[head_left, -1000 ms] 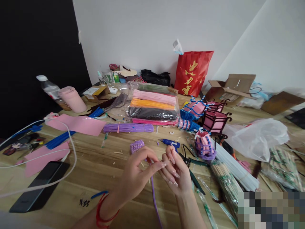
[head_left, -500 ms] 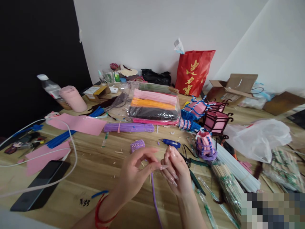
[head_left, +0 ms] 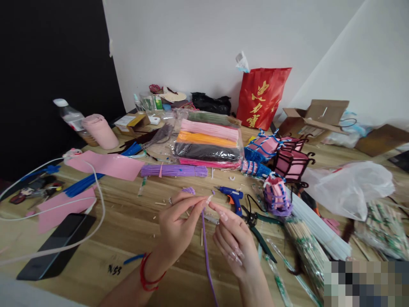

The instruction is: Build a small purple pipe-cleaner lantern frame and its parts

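Observation:
My left hand point(head_left: 179, 219), with a red cord bracelet at its wrist, is closed in a pinch over the middle of the table. The thumb and index finger of my right hand point(head_left: 234, 236) are pinched too, their tips meeting the left fingertips; its other fingers curl inward. What lies between the tips is too small to make out. A purple pipe cleaner point(head_left: 207, 260) runs from below the left fingertips toward the front edge; I cannot tell whether it is held. Partly hidden behind my left hand is a purple coiled piece point(head_left: 189, 190).
A blue glue gun point(head_left: 234, 196) and dark-handled pliers point(head_left: 260, 238) lie right of my hands. Beyond are a purple pipe cleaner bundle point(head_left: 174, 170), pink lantern-like crafts point(head_left: 276, 194) and a red bag point(head_left: 263, 98). A phone point(head_left: 54, 247) and white cable point(head_left: 101, 209) lie left.
My fingertips have come together, a little higher and farther left. My right hand has turned and lowered, uncovering more of the glue gun. My left hand now covers more of the purple coiled piece.

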Available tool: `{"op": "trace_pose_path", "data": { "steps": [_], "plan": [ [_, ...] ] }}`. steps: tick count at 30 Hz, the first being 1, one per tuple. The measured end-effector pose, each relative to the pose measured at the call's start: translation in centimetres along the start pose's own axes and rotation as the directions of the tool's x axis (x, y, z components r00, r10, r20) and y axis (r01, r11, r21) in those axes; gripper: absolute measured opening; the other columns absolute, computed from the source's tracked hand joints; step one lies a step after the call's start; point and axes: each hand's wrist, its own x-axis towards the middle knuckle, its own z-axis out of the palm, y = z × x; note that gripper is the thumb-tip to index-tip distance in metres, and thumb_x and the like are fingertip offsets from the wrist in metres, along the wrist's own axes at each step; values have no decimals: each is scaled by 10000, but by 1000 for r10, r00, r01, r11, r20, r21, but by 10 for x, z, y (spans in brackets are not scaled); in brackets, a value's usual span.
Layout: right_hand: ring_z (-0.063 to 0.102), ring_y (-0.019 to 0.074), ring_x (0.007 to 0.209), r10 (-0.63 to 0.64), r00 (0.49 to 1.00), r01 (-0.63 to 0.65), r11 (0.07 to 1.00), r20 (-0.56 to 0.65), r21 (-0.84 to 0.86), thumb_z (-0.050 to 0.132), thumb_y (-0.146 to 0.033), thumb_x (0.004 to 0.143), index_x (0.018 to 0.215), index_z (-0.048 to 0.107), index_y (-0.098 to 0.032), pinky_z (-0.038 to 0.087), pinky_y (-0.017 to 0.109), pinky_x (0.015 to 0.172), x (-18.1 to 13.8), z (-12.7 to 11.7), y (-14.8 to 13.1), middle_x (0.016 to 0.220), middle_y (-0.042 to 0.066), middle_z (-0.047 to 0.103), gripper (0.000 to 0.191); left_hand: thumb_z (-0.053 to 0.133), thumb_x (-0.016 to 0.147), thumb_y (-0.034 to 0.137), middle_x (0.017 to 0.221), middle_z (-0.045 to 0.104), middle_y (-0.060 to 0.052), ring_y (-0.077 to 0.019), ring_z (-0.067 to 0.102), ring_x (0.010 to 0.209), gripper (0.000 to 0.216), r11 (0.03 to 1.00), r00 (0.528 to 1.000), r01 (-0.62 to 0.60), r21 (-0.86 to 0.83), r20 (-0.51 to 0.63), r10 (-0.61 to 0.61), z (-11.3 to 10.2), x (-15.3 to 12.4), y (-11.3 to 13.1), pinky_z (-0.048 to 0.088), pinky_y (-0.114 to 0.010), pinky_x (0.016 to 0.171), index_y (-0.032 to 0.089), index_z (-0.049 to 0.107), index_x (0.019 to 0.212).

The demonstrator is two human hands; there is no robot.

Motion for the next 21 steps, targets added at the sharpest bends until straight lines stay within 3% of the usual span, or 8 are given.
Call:
{"op": "trace_pose_path", "data": {
  "steps": [5, 7, 10, 13, 17, 19, 20, 21],
  "plan": [
    [108, 20, 277, -29, 998, 30, 999, -55, 20, 551, -212, 865, 1140, 612, -89, 119, 156, 305, -4, 3, -1, 312, -137, 247, 308, 633, 774, 234, 738, 645, -5, -132, 587, 696, 59, 947, 947, 284, -149, -111, -301, 1, 5, -11, 469, -235, 631, 196, 668, 745],
    [99, 21, 275, -28, 998, 31, 998, -56, 47, 542, -210, 869, 1153, 604, -89, 124, 154, 302, -4, 2, -2, 312, -139, 239, 315, 609, 791, 264, 712, 627, 2, -118, 568, 648, 97, 910, 924, 353, -218, -73, -376, 0, 7, -14, 458, -223, 604, 187, 650, 749],
    [88, 18, 267, -12, 1000, 14, 996, -25, 84, 532, -201, 869, 1140, 612, -82, 133, 150, 297, -4, 1, -3, 314, -140, 226, 307, 555, 831, 285, 634, 578, 22, -100, 532, 595, 168, 879, 911, 410, -243, 69, -406, 0, 8, -13, 438, -204, 580, 177, 616, 718],
    [77, 19, 267, -3, 1000, 3, 996, 2, 86, 526, -204, 864, 1127, 622, -83, 137, 145, 291, -4, 1, -3, 321, -142, 197, 304, 508, 864, 298, 602, 545, 35, -93, 517, 587, 228, 872, 904, 426, -240, 130, -406, 2, 6, -10, 427, -196, 594, 177, 561, 678],
    [86, 30, 276, -44, 999, 42, 990, -14, -136, 486, -264, 890, 1192, 580, -132, 155, 144, 296, -5, 2, 0, 339, -144, 172, 343, 475, 884, 322, 655, 583, 16, -101, 539, 626, 243, 858, 898, 434, -274, 211, -387, 2, 4, -7, 439, -202, 619, 175, 581, 722],
    [181, 41, 298, -143, 990, 121, 886, -15, -448, 470, -282, 901, 1245, 537, -188, 207, 146, 323, -7, 0, 2, 369, -123, 254, 363, 505, 868, 316, 735, 631, -6, -117, 573, 681, 191, 833, 881, 459, -310, 280, -381, 1, 5, -5, 458, -208, 633, 176, 620, 809],
    [261, 53, 330, -216, 976, 184, 752, 27, -632, 466, -272, 903, 1269, 514, -216, 256, 152, 352, -7, -2, 2, 404, -101, 329, 374, 525, 857, 306, 769, 646, -12, -125, 587, 713, 166, 825, 878, 462, -325, 297, -375, -1, 5, -3, 466, -211, 646, 180, 633, 841],
    [344, 70, 382, -285, 952, 260, 555, 113, -790, 458, -246, 902, 1294, 486, -238, 310, 165, 395, -8, -4, 2, 459, -72, 410, 393, 542, 848, 293, 795, 655, -15, -132, 595, 746, 147, 826, 881, 457, -331, 298, -368, -2, 6, -2, 471, -214, 666, 185, 642, 854]
  ]
}}
